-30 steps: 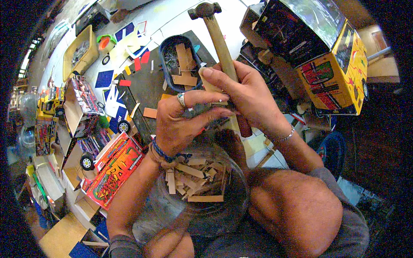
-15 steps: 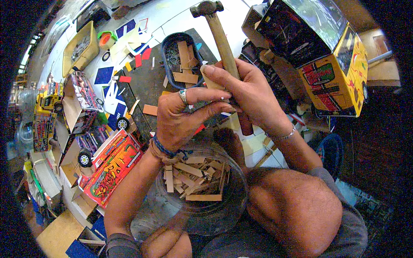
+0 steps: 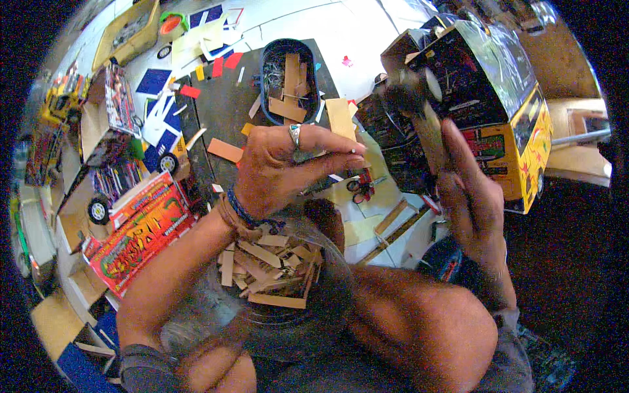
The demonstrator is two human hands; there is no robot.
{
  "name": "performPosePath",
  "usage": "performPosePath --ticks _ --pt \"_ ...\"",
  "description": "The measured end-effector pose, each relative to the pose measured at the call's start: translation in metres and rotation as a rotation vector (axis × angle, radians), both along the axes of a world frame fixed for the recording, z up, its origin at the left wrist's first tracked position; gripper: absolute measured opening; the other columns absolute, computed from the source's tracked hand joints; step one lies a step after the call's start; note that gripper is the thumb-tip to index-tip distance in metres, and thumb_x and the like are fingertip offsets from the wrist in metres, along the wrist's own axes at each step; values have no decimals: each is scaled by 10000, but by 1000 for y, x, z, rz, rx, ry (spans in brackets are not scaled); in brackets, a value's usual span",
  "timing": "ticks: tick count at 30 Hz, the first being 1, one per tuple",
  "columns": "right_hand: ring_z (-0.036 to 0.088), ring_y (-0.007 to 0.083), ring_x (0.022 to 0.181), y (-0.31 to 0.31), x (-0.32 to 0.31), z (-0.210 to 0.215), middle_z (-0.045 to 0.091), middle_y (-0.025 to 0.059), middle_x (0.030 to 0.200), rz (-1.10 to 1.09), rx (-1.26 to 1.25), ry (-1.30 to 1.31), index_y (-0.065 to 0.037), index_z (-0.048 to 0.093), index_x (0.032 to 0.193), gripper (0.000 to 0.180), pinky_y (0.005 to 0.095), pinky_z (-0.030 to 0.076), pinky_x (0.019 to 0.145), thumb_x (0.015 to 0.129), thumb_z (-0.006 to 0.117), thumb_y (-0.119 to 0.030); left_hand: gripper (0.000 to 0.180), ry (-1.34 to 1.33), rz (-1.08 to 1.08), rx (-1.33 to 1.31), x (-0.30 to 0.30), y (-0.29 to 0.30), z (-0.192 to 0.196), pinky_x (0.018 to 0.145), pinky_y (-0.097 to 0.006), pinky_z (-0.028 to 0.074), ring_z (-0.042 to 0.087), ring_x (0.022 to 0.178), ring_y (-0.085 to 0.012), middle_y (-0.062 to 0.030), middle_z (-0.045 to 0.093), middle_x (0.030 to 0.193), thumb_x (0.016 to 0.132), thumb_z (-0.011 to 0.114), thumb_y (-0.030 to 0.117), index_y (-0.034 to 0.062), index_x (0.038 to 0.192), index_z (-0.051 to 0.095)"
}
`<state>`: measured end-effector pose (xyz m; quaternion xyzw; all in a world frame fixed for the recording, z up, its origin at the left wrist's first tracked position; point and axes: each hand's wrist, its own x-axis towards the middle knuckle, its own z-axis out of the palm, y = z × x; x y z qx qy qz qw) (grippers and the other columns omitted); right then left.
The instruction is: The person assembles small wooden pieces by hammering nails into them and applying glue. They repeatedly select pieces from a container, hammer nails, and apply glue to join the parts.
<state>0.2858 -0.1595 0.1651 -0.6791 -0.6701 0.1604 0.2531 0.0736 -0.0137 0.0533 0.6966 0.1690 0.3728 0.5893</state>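
Observation:
My left hand (image 3: 288, 164) is closed in a pinch, thumb against index finger. A tiny bright tip between them looks like the head of a nail (image 3: 354, 152); its shaft is hidden. Just beyond those fingertips stands a small flat wooden piece (image 3: 340, 118), its lower end hidden by the index finger. To the right, my right hand (image 3: 472, 203) grips a hammer (image 3: 427, 131) by its wooden handle. The hammer is raised and tilted, its metal head smeared by motion. A dark blue oval tub (image 3: 264, 85) of nails and wooden strips sits beyond my left hand.
A clear round container (image 3: 337, 288) of wooden strips stands between my legs. Yellow toy vehicle (image 3: 517, 164) at right; red printed panel (image 3: 141, 239) and toy wheels (image 3: 99, 210) at left. Paper scraps (image 3: 190, 92) lie around the dark board (image 3: 223, 124); a yellow tray (image 3: 105, 49) is far left.
My right hand has swung away to the right with the hammer, parting from the left hand and the wooden piece. The left hand keeps its pinch. The view has shifted slightly.

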Motion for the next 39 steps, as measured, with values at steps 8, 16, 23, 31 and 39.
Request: performPosePath --ticks 8,16,23,31,39 --pt "728 288 941 -24 -4 13 700 208 1170 85 -367 -362 -28 492 1485 622 357 568 765 882 607 70 112 37 16 -2 -2 0 2 725 -257 560 724 801 -104 -60 780 874 855 809 93 52 957 789" --pt "690 239 764 -25 -3 4 710 178 1030 119 -300 -450 -23 532 1459 572 340 561 676 904 594 103 128 -16 1 -43 -2 0 4 772 -249 580 736 848 -106 -67 787 922 872 788 87 47 994 789" --pt "554 212 568 -22 1 -10 470 44 751 59 315 -291 -253 522 1500 732 384 495 510 841 653 37 125 -59 33 35 3 0 1 748 -246 573 733 833 -99 -67 787 910 860 805 103 59 977 798" --pt "688 189 744 -32 7 -12 703 108 1044 -240 -224 -152 6 478 1471 505 319 557 595 1024 559 -214 115 -86 37 -32 4 -3 -3 742 -243 567 723 816 -88 -62 783 890 862 810 128 64 956 798" --pt "703 196 833 -31 3 -6 730 147 1047 96 -65 -419 -23 508 1479 577 324 583 701 920 574 105 111 -31 25 -54 0 -2 1 717 -253 563 724 804 -92 -61 782 881 858 811 136 72 948 801"
